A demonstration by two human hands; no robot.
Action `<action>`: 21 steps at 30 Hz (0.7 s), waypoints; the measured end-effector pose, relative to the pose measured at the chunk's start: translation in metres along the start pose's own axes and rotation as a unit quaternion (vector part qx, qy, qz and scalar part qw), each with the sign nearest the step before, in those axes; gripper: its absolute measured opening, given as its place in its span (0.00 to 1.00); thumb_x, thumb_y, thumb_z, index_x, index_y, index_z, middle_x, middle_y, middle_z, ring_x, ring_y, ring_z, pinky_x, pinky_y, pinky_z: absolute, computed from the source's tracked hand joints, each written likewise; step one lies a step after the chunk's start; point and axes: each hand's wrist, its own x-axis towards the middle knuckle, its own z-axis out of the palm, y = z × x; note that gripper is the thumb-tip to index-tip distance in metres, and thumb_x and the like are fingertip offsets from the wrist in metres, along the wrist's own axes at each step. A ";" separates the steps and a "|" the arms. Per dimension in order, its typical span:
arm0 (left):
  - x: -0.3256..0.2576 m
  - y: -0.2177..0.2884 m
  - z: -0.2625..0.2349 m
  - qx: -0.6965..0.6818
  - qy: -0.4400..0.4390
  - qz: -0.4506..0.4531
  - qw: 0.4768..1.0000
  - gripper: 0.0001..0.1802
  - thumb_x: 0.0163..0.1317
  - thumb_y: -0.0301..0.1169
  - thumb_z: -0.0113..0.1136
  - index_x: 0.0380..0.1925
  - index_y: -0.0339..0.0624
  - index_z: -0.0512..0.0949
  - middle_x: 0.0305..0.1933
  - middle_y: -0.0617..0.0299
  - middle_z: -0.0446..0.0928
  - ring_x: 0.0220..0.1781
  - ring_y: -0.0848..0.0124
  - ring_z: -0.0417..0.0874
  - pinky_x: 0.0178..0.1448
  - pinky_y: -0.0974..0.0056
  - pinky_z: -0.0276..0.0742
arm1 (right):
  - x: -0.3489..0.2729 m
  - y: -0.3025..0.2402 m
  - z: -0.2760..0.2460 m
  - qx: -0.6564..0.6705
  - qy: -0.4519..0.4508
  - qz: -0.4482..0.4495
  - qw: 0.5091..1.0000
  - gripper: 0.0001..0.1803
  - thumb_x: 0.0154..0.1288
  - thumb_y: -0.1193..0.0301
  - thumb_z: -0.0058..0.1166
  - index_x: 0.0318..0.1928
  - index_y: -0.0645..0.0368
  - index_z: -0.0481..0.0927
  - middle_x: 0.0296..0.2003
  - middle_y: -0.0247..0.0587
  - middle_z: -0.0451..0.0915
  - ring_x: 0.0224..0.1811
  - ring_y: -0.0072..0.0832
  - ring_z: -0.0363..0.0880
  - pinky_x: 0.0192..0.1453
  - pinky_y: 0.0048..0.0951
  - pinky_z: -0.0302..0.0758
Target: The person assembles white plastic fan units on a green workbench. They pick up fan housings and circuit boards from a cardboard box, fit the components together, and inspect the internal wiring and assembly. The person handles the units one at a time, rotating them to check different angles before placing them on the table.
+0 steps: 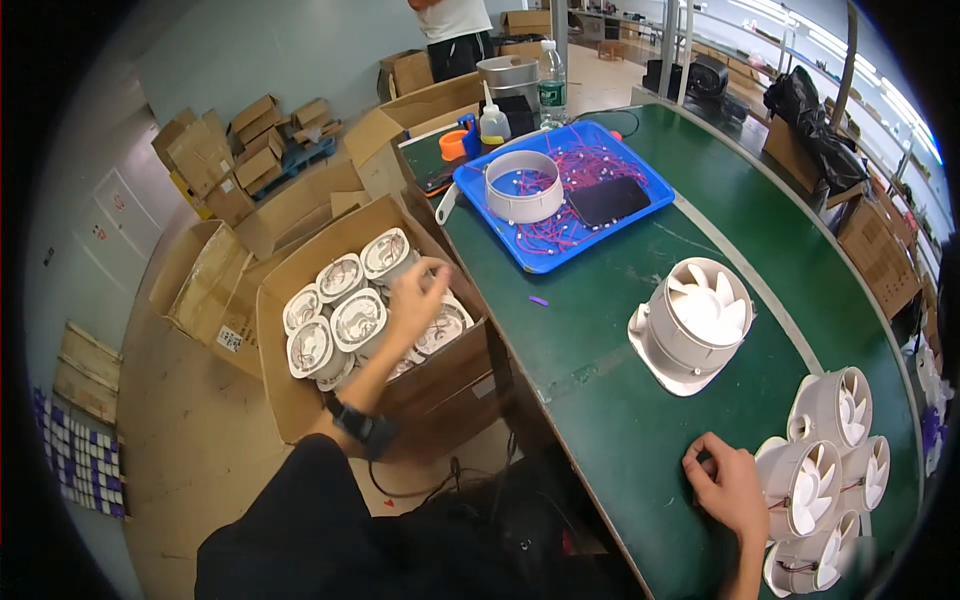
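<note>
Several white round fan units (345, 315) sat packed in the open cardboard box (300, 400) on the floor to our left, and our left hand (418, 295) reached down among them, fingers curled on or just over one unit near the box's right side; we could not tell whether it had a real grip. The units lay close together with thin wires showing, so we judged that lifting 1 could snag a neighbour's wire or drag it up and let it drop back into the box.

Our right hand (728, 488) rested on the green table (600, 400), loosely curled and holding nothing, touching the nearest of about 4 white fans (825, 470) clustered at the near right edge. We thought a nudge from that hand could push the cluster toward the table's rim, since it sat so close to it.

Between the 2 hands, further out, 1 larger white fan on a square base (692, 322) stood alone. At the far side a blue tray (480, 205) held a white ring housing (523, 185), a tangle of red wires (580, 165) and a dark phone (608, 200). Beyond it stood a glue bottle (493, 122) and a water bottle (552, 85). More flattened and open cartons (240, 150) lay on the floor at far left.
</note>
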 end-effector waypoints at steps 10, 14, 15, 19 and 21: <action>0.022 -0.170 0.003 0.063 -0.332 -0.224 0.914 0.48 0.51 0.46 0.70 0.67 0.31 0.62 0.50 0.49 0.80 0.45 0.62 0.82 0.45 0.60 0.80 | -0.002 0.003 -0.006 -0.021 0.007 -0.029 0.999 0.07 0.61 0.68 0.56 0.33 0.59 0.78 0.14 0.46 0.75 0.17 0.44 0.76 0.26 0.39 0.70; 0.014 -0.208 -0.049 0.103 -0.173 -0.074 0.977 0.38 0.53 0.40 0.69 0.59 0.24 0.70 0.54 0.40 0.78 0.55 0.55 0.80 0.61 0.58 0.74 | 0.003 -0.008 -0.005 -0.022 -0.016 -0.068 0.997 0.08 0.62 0.66 0.55 0.34 0.57 0.78 0.16 0.47 0.77 0.21 0.46 0.78 0.29 0.43 0.73; 0.017 -0.163 -0.024 0.117 -0.120 -0.014 0.986 0.37 0.54 0.39 0.68 0.57 0.22 0.70 0.56 0.39 0.76 0.56 0.55 0.80 0.61 0.57 0.74 | -0.002 -0.003 -0.009 -0.036 -0.002 -0.048 0.998 0.08 0.62 0.66 0.55 0.34 0.57 0.78 0.16 0.47 0.77 0.21 0.46 0.78 0.29 0.43 0.73; 0.017 -0.109 -0.076 0.135 -0.062 0.019 0.989 0.34 0.57 0.38 0.68 0.55 0.22 0.72 0.53 0.42 0.79 0.54 0.58 0.80 0.61 0.57 0.72 | -0.002 0.003 -0.009 -0.037 0.006 -0.059 0.998 0.08 0.61 0.66 0.52 0.37 0.56 0.78 0.17 0.48 0.78 0.22 0.48 0.79 0.30 0.46 0.74; 0.024 -0.075 -0.099 -0.041 -0.168 0.018 0.985 0.29 0.59 0.32 0.65 0.57 0.26 0.71 0.50 0.49 0.78 0.47 0.68 0.81 0.50 0.66 0.78 | -0.001 0.006 -0.007 -0.041 0.005 -0.055 0.998 0.08 0.61 0.66 0.52 0.36 0.56 0.79 0.16 0.48 0.77 0.22 0.49 0.78 0.30 0.46 0.74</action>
